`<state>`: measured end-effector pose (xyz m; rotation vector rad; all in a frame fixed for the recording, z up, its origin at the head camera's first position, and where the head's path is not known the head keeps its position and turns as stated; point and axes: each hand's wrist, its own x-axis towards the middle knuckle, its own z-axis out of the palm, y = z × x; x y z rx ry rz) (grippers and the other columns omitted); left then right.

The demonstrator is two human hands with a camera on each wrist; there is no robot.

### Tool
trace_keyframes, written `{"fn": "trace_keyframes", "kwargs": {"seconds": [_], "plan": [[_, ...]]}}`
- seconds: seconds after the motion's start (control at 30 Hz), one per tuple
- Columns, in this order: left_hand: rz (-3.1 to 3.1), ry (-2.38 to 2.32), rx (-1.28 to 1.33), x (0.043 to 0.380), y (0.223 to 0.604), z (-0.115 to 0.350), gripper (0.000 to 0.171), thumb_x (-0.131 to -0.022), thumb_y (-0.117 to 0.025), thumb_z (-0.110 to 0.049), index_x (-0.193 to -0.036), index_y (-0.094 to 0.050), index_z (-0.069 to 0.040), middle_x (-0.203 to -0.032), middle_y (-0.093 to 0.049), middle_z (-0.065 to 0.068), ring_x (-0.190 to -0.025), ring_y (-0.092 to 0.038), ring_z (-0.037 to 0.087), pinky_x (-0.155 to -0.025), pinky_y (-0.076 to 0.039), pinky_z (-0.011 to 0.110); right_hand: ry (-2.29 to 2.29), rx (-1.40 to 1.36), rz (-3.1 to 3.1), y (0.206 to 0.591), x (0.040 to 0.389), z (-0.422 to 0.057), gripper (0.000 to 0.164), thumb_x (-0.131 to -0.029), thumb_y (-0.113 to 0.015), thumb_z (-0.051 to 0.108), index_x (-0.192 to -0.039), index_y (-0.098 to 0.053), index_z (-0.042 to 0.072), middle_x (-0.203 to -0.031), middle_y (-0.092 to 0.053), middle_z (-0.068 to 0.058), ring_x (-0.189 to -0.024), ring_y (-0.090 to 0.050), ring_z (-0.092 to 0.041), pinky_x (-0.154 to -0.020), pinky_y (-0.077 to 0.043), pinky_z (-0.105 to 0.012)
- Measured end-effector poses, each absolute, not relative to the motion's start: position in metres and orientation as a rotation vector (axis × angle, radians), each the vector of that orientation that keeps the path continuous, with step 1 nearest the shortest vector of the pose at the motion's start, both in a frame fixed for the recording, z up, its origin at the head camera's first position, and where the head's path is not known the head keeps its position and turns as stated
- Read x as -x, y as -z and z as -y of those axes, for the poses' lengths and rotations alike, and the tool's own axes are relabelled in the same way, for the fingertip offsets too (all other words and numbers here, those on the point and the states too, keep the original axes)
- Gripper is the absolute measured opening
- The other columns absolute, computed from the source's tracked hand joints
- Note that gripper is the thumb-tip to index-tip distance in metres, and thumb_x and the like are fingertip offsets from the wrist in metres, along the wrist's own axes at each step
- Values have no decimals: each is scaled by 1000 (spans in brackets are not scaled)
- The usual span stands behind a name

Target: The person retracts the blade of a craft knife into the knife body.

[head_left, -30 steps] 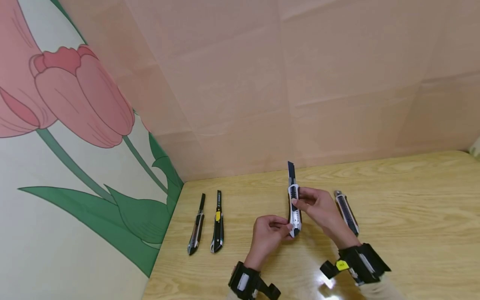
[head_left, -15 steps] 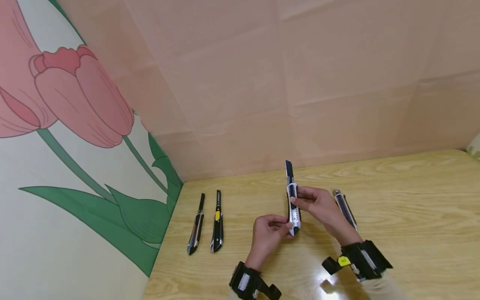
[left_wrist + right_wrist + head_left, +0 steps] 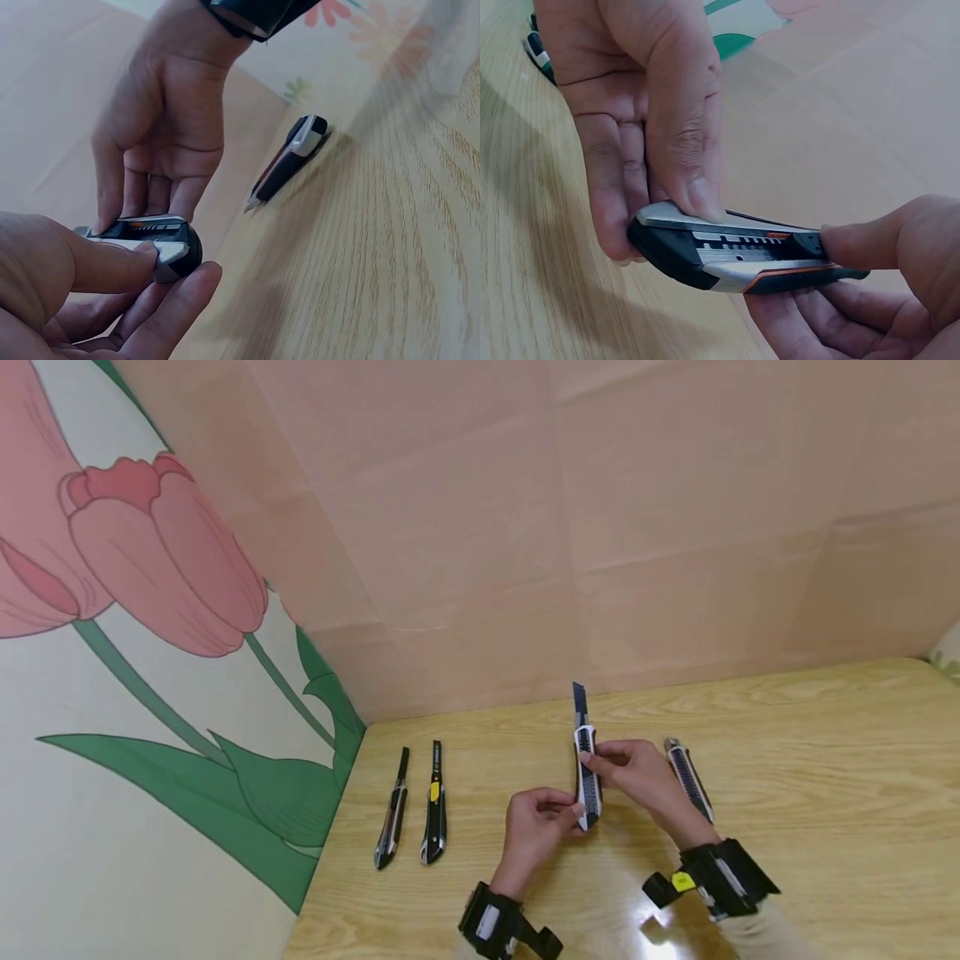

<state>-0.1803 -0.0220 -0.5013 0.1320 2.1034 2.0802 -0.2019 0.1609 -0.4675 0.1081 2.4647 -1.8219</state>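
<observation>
I can't read any words or numbers. In the head view, the yellow tag (image 3: 682, 882) on the right wrist's black strap (image 3: 731, 881), between four and five o'clock, may have tiny letters, but it's too blurry.

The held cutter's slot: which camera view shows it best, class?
The right wrist view: the held cutter is close, and the slot shows large, its orange mark clear. The left wrist view shows it foreshortened, the head view only small.

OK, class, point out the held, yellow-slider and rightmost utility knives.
Held utility knife (image 3: 746, 250), right wrist view: slider channel.
Yellow-slider utility knife (image 3: 434, 827), head view: black handle.
Rightmost utility knife (image 3: 690, 777), head view: handle.
</observation>
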Motion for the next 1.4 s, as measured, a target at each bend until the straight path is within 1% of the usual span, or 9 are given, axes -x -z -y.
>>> {"fn": "trace_keyframes", "kwargs": {"seconds": [0.1,0.27,0.37,0.5,0.6,0.73,0.97,1.27,1.4], "plan": [[-2091,-2077,-120,180,501,22,7,-85,-78,5,-91,-75,2,-81,-72,11,-71,-73,22,-65,-64,33,1819,-104,-2472,468,200,-160,48,-98,-70,32,-125,-66,-7,-107,-74,-18,-87,-72,-20,-79,-61,-35],[-2080,-2081,-100,180,500,21,7,-85,-78,4,-91,-75,2,-81,-72,11,-70,-72,22,-65,-64,35,1866,-103,-2462,466,199,-158,47,-99,-70,32,-128,-66,-6,-116,-71,-20,-92,-72,-21,-83,-61,-37],[-2070,-2095,-108,180,500,22,8,-86,-78,3,-93,-74,3,-82,-72,14,-71,-72,22,-66,-64,35,1881,-72,-2494,464,198,-157,45,-98,-70,31,-128,-67,-4,-119,-70,-20,-96,-71,-22,-82,-61,-33],[-2055,-2120,-124,179,499,23,10,-86,-77,4,-94,-73,6,-83,-72,16,-72,-71,22,-67,-64,37,1890,-38,-2519,462,198,-155,40,-99,-70,26,-125,-69,-3,-118,-71,-19,-97,-69,-22,-79,-59,-28],[-2053,-2127,-127,179,499,24,10,-85,-78,4,-94,-73,7,-82,-72,16,-71,-71,22,-67,-64,37,1903,-52,-2492,461,197,-154,37,-99,-70,22,-125,-68,-5,-117,-71,-20,-98,-70,-23,-81,-60,-30],[-2052,-2125,-131,180,501,26,11,-85,-78,4,-94,-73,6,-82,-71,15,-71,-71,20,-68,-64,36,1877,-52,-2518,461,197,-153,38,-98,-70,21,-127,-67,-5,-119,-71,-21,-100,-70,-25,-82,-60,-31],[-2037,-2140,-128,181,499,27,11,-85,-79,3,-95,-73,6,-83,-71,15,-73,-71,21,-70,-64,39,1845,-11,-2581,460,196,-151,39,-97,-72,22,-127,-68,-3,-117,-72,-19,-100,-69,-25,-76,-57,-24],[-2026,-2139,-111,181,500,26,10,-85,-78,4,-94,-74,4,-83,-72,13,-74,-72,21,-70,-64,38,1876,-23,-2538,460,194,-151,39,-98,-71,20,-129,-66,-3,-122,-70,-20,-106,-69,-28,-82,-59,-27],[-2027,-2133,-95,181,499,25,9,-85,-78,4,-93,-74,2,-83,-72,13,-73,-72,21,-69,-64,37,1855,-56,-2548,461,194,-150,40,-98,-71,22,-130,-66,-1,-124,-69,-20,-106,-69,-28,-85,-59,-33]]}}
